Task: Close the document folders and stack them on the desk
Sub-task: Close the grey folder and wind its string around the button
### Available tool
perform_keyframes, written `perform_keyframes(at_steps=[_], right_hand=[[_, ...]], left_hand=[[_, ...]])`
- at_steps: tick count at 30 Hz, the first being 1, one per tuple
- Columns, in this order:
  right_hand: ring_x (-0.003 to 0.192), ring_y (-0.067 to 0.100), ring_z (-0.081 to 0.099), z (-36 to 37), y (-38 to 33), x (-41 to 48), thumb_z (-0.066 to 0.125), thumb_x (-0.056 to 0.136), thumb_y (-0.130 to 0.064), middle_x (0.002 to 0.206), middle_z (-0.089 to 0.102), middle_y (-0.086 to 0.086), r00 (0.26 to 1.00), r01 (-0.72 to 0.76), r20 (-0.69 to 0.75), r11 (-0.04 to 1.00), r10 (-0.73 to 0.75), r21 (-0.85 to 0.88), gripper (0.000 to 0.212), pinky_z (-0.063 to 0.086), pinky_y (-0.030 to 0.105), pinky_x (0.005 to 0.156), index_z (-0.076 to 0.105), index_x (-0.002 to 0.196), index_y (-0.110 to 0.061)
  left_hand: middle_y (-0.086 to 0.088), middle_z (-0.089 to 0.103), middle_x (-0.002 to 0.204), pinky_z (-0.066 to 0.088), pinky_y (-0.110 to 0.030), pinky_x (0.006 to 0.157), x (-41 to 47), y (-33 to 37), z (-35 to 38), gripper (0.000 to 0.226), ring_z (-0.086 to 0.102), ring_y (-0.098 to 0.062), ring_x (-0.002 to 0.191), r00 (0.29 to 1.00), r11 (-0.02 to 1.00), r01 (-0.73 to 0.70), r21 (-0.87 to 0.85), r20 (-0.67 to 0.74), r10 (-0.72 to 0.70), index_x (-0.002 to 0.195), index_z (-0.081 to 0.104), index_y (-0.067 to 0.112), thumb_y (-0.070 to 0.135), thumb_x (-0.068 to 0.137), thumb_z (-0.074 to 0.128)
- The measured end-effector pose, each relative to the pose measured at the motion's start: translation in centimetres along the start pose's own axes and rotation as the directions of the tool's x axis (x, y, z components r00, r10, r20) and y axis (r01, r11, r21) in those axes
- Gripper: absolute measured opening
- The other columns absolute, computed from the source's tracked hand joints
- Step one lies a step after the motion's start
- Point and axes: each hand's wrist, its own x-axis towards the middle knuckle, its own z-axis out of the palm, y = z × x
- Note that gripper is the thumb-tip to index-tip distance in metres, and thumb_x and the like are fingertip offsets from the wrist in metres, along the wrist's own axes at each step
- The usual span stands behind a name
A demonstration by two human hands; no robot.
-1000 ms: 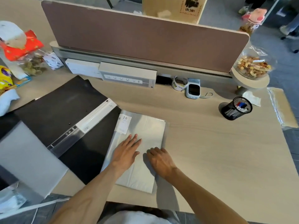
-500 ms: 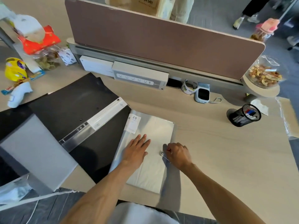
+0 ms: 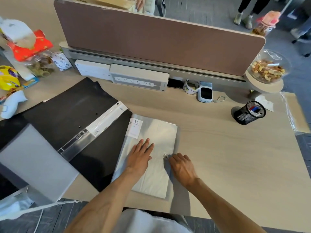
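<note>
Folders: the black folder [image 3: 70, 118] lies open at the left of the surface [image 3: 227, 157], the clear folder [image 3: 156, 132] closed beside it — thin, light, slick plastic, likely best lifted by an edge. Left hand [image 3: 139, 157] presses flat on it, released; right hand [image 3: 181, 167] curls by its snap [image 3: 165, 156] — grasp unclear.
</note>
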Motion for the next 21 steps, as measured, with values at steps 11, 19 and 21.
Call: perform_keyframes(at_steps=[11,19,21], right_hand=[[0.072,0.014,0.061,1.0,-1.9,0.6,0.07,0.072,-0.025,0.07,0.065,-0.009,0.982,-0.188,0.039,0.978,0.185,0.088,0.005,0.043,0.027,0.058,0.066,0.073,-0.026],[0.076,0.021,0.06,-1.1,-2.1,1.7,0.066,0.077,-0.037,0.071,0.064,-0.003,0.795,-0.602,0.325,0.603,0.511,0.523,0.019,0.046,0.032,0.067,0.063,0.072,-0.019],[0.072,0.018,0.059,-1.2,-1.6,1.7,0.071,0.072,-0.045,0.075,0.068,-0.004,0.783,-0.621,0.377,0.575,0.496,0.534,0.025,0.039,0.029,0.059,0.058,0.069,-0.023]], left_hand=[[0.003,-0.01,0.162,0.002,-0.037,0.122,0.0,0.1,-0.1,0.055,-0.01,-0.02,0.15,1.0,0.999,0.004,-0.035,-0.01,-0.004,0.154,0.004,0.025,0.03,0.104,0.027],[0.002,-0.002,0.163,0.007,-0.036,0.122,0.2,-0.3,-0.6,0.056,-0.003,-0.019,0.15,0.999,0.998,-0.032,-0.062,-0.012,0.031,0.153,0.014,0.025,0.031,0.102,0.037],[0.003,0.006,0.163,0.008,-0.033,0.122,0.4,-0.6,-1.2,0.054,0.001,-0.017,0.15,0.999,0.99,-0.049,-0.135,-0.024,0.046,0.151,0.023,0.025,0.029,0.1,0.041]])
